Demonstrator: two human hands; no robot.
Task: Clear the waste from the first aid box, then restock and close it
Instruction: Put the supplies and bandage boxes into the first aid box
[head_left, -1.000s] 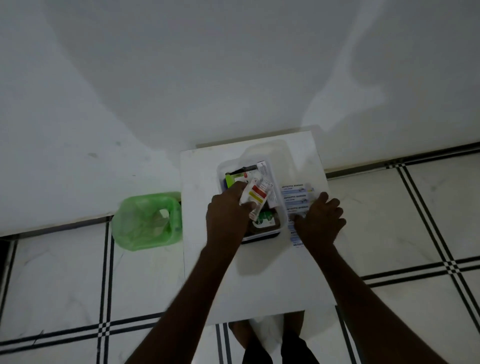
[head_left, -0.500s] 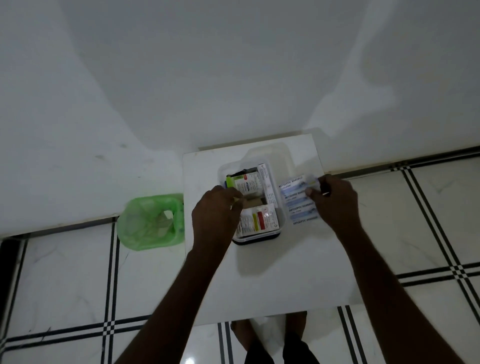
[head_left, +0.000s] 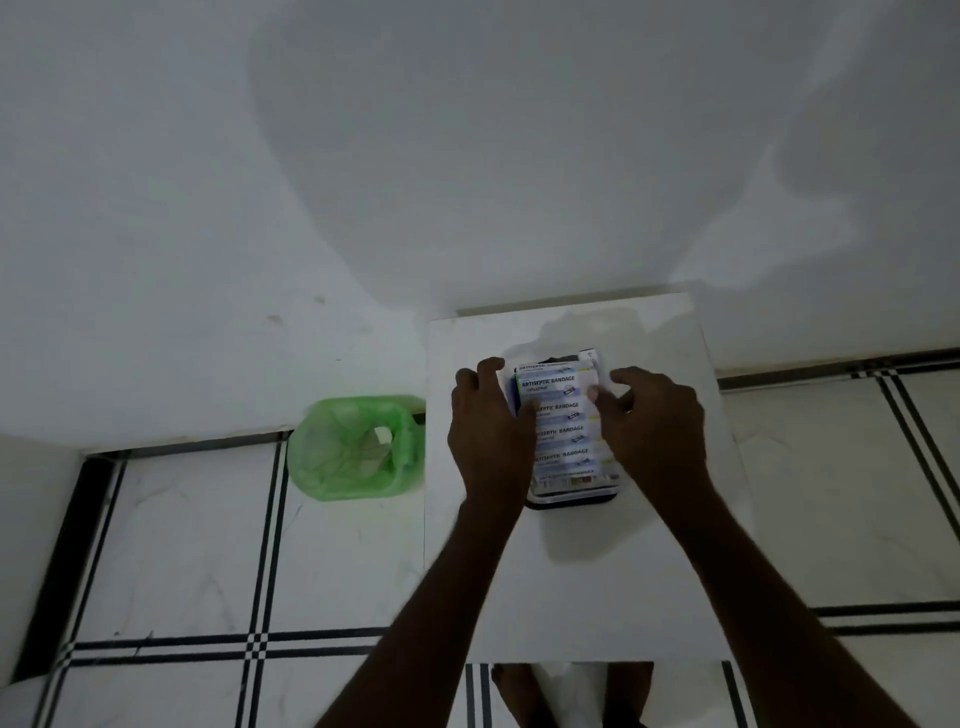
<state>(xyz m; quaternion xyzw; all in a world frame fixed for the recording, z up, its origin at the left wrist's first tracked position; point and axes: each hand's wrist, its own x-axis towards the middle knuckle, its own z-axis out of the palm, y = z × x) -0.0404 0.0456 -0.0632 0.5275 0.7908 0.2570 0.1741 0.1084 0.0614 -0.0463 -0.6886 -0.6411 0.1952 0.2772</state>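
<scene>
The first aid box (head_left: 571, 500), a small clear container with a dark base, sits near the back of a white table (head_left: 571, 582). A strip of antiseptic bandages (head_left: 563, 415), white with blue print, lies flat across the top of the box and hides the items below. My left hand (head_left: 488, 431) rests on the strip's left edge with the fingers curled over the box's left side. My right hand (head_left: 652, 421) pinches the strip's right edge between thumb and fingers.
A bin lined with a green bag (head_left: 358, 447) stands on the tiled floor just left of the table and holds some pale scraps. A white wall rises right behind the table. My feet (head_left: 566, 696) show under the table's front edge.
My right hand has carried the bandage strip from the table on the box's right onto the top of the box. My left hand shifted from inside the box to the strip's left edge.
</scene>
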